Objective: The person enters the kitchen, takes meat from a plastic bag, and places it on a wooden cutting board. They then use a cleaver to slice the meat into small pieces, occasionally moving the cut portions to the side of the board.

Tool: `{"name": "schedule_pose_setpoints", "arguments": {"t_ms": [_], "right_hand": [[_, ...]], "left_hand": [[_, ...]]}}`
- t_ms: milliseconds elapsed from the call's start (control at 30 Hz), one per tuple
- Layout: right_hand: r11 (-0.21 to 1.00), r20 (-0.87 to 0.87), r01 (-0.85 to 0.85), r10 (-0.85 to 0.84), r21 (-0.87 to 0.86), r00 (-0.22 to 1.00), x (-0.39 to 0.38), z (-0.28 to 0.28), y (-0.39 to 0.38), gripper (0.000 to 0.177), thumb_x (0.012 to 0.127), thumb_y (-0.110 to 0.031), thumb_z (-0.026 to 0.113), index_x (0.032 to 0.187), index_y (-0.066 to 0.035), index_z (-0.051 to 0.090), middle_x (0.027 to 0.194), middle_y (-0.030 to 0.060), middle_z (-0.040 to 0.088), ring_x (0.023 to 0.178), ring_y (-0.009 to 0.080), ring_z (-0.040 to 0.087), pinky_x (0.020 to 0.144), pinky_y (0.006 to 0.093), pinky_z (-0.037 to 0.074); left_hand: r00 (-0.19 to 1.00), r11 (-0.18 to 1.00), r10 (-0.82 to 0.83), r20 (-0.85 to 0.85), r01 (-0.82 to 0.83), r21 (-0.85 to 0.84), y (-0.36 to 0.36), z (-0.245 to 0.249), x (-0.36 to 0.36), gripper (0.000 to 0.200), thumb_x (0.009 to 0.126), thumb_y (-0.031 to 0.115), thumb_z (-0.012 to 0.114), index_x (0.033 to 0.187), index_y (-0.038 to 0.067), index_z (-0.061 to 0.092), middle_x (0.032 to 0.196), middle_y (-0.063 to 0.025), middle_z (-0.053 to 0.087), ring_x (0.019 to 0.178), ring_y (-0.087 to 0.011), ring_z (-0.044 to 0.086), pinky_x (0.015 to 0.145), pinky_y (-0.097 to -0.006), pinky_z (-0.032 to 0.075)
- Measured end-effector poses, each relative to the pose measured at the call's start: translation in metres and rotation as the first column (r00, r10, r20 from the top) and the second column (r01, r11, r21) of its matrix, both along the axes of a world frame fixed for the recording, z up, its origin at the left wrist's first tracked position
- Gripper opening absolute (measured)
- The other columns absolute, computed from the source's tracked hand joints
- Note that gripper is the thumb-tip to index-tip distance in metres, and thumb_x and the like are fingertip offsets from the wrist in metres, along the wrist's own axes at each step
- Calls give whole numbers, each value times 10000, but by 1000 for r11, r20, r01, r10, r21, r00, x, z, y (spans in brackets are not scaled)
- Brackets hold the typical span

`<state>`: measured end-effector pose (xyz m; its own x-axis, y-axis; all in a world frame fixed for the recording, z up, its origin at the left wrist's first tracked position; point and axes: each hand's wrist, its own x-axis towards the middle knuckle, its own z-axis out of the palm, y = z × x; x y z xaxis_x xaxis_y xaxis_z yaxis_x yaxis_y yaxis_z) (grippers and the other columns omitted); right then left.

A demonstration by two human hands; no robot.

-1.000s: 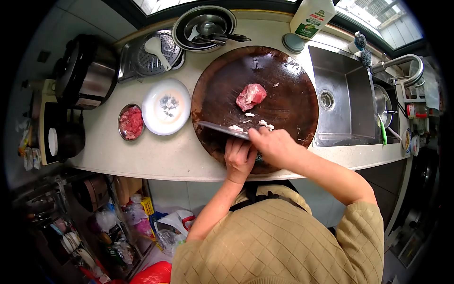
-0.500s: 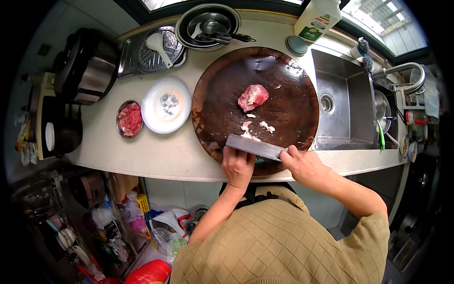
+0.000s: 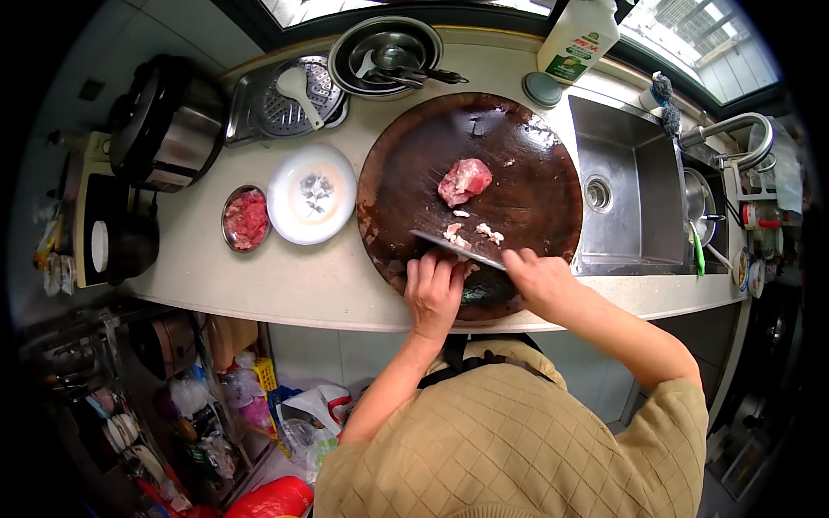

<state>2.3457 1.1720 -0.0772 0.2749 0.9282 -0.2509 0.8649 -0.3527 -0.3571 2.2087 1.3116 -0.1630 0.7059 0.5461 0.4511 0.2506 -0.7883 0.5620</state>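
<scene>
My right hand (image 3: 542, 283) is wrapped around the handle of a cleaver (image 3: 459, 249), whose blade slants across the near part of a round wooden chopping board (image 3: 397, 173). Beside the blade, my left hand (image 3: 434, 292) has its fingers bent and pressed down on a piece of meat (image 3: 471, 269); most of that piece is hidden by the fingers and blade. Just beyond the blade lie small pale scraps of fat (image 3: 490, 233). A larger chunk of raw meat (image 3: 465, 182) rests near the board's middle.
Left of the board are a white plate (image 3: 289, 220) and a metal bowl of meat (image 3: 246, 220). Nested bowls with ladles (image 3: 384, 56) and a tray with a rice paddle (image 3: 298, 91) stand behind. A sink (image 3: 635, 186), a jar lid (image 3: 542, 89) and a white bottle (image 3: 579, 43) are rightward.
The cleaver blade has turned from showing its broad side to nearly edge-on. My left fingers now sit more openly on the near side of the blade. The view has shifted slightly.
</scene>
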Motion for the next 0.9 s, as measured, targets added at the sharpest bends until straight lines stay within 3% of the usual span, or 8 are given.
{"name": "schedule_pose_setpoints", "arguments": {"t_ms": [133, 200, 267, 333, 400, 567, 600, 900], "right_hand": [[998, 13, 31, -32, 50, 999, -8, 6, 1, 382, 669, -10, 673, 975, -20, 445, 755, 149, 583, 649, 293, 661, 511, 381, 517], [989, 87, -4, -9, 147, 996, -21, -6, 24, 305, 722, -42, 635, 967, -16, 454, 769, 160, 597, 641, 289, 659, 509, 386, 519], [991, 90, 23, -35, 133, 995, -27, -12, 36, 292, 741, -53, 618, 982, -23, 456, 795, 173, 602, 642, 305, 656, 518, 394, 523], [966, -3, 139, -142, 217, 990, -15, -21, 25, 285, 765, -38, 621, 993, -33, 449, 795, 157, 611, 651, 358, 649, 533, 429, 526], [912, -109, 374, -360, 170, 927, -5, -25, 12, 270, 772, -28, 622, 978, -32, 447, 813, 154, 615, 659, 361, 650, 533, 441, 522], [960, -6, 179, -182, 217, 983, -39, 1, -4, 265, 752, 16, 582, 977, -23, 450, 834, 150, 557, 597, 331, 635, 506, 429, 511], [961, -22, 157, -156, 229, 988, -43, 0, -7, 256, 765, 17, 569, 992, -14, 454, 853, 152, 534, 586, 322, 629, 491, 408, 507], [987, 35, 116, -121, 112, 992, -48, 6, -37, 277, 752, 5, 575, 998, -13, 449, 809, 142, 503, 561, 281, 615, 461, 366, 499]], "left_hand": [[999, 999, 38, 17, -38, 0, -6, 1, 6, 137, 748, 65, 706, 864, 80, 634, 927, -69, 602, 749, -306, 526, 659, -395, 468], [999, 999, -33, 6, 33, -7, -16, -2, 3, 144, 743, 63, 704, 869, 80, 636, 928, -66, 603, 749, -304, 528, 653, -397, 469], [998, 998, -67, -12, 67, -22, -20, -1, 0, 163, 730, 53, 704, 877, 82, 640, 948, -68, 612, 759, -296, 540, 649, -395, 476], [999, 999, -40, 32, 40, -3, -19, 0, 2, 159, 733, 43, 703, 873, 86, 642, 957, -74, 616, 769, -290, 550, 658, -389, 481], [998, 999, 33, 50, -32, -7, -19, -3, 5, 136, 748, 33, 695, 862, 87, 646, 957, -79, 619, 774, -294, 559, 659, -392, 479], [995, 993, 88, -44, -91, -69, -21, -3, 13, 174, 708, 86, 739, 856, 56, 652, 886, -104, 619, 782, -322, 574, 669, -417, 483], [997, 997, 80, 17, -80, -16, -21, -3, 13, 211, 704, 86, 707, 911, 71, 668, 970, -101, 625, 764, -324, 572, 645, -409, 499], [999, 999, 38, 23, -38, -7, -17, -2, 15, 181, 725, 107, 695, 901, 69, 683, 952, -92, 624, 741, -332, 563, 630, -403, 498]]}}
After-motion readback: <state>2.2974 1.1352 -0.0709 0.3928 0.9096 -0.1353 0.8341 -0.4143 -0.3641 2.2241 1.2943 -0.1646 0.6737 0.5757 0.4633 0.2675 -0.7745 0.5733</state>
